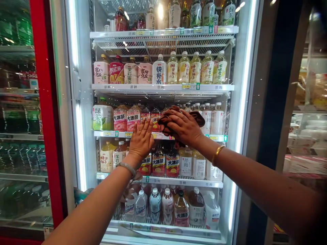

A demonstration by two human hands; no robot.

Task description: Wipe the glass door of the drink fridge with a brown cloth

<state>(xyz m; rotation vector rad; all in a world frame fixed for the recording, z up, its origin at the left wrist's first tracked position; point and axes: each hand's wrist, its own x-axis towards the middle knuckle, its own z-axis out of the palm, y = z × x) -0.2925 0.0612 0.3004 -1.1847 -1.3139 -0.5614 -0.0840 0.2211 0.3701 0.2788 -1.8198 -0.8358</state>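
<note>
Head view: a brown cloth (197, 118) is gripped against the glass door (163, 97) by the right hand (185, 126), the left hand (141, 141) held open, wiping seemingly being done and steady pressure needed next.

Arms (89, 200) reaching forward, left hand (141, 140) flat, right hand (186, 126) slightly higher, apparently part-curled

A red-framed cooler (47, 102) stands at left; upright white light strips (80, 146) glow left and right of centre. Farther right, a dark blue panel (282, 85) stands beside stocked shelves (298, 113).
</note>
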